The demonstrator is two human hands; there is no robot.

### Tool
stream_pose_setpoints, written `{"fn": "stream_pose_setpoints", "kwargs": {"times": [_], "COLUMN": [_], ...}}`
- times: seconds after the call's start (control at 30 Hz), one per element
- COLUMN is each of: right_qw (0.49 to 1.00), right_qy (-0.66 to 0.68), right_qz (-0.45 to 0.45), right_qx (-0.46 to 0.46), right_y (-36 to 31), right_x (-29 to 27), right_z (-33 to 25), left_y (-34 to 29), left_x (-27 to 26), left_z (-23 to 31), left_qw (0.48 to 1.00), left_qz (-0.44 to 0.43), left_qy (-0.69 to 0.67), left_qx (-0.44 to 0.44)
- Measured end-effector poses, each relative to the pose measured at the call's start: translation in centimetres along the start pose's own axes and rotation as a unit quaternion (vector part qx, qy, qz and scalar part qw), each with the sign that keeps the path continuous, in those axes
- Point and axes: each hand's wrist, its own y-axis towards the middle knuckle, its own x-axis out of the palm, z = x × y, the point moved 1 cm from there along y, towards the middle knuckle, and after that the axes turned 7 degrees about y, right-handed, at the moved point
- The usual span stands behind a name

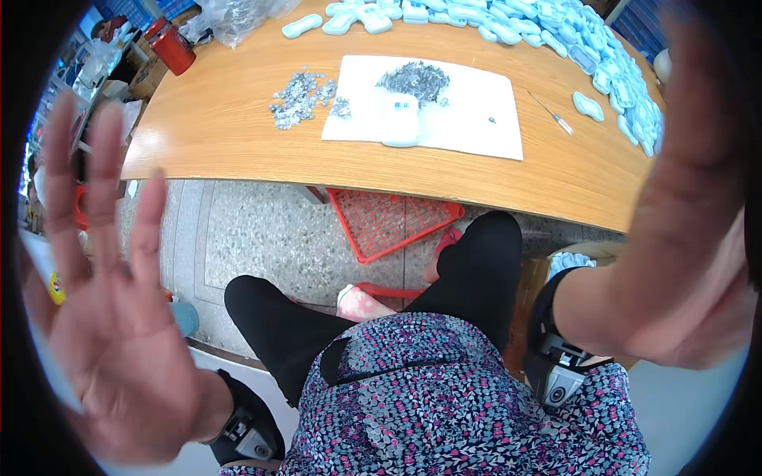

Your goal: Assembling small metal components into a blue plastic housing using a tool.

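Note:
Both of my hands are raised close to the camera, away from the table, with nothing in them. The palm of my left hand (119,341) shows at the left, its fingers stretched and spread. At the right edge my right hand (683,262) is partly cut off and blurred, with its visible fingers stretched upward. On the table (230,119) lies a white sheet (484,111) bearing a pile of small dark metal parts (414,81). A pale blue-white plastic shell (401,123) sits just in front of that pile. A thin screwdriver (550,113) lies right of the sheet.
Many pale blue plastic shells (559,36) are heaped along the table's far right. Small clear parts (298,99) lie left of the sheet, near a red jar (169,46) and a plastic bag (238,16). A red crate (389,222) is under the table; a cardboard box (607,250) stands at right.

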Motion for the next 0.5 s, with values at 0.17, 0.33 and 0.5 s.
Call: {"fn": "stream_pose_setpoints", "kwargs": {"times": [0.17,0.33,0.5], "right_qw": [0.997,0.986,0.972], "right_qy": [-0.004,-0.021,-0.064], "right_qz": [-0.032,-0.115,-0.199], "right_qx": [0.064,0.117,0.107], "right_y": [-1.2,-0.9,-0.6], "right_x": [1.2,3.2,3.1], "right_z": [0.8,1.5,3.3], "left_y": [-3.3,-9.1,-16.4], "left_x": [-1.9,-5.7,-9.1], "left_z": [-3.6,-10.7,-19.0], "left_qw": [0.984,0.928,0.746], "left_qz": [-0.024,0.177,-0.086], "left_qy": [-0.107,-0.017,0.262], "left_qx": [-0.144,-0.326,-0.607]}}
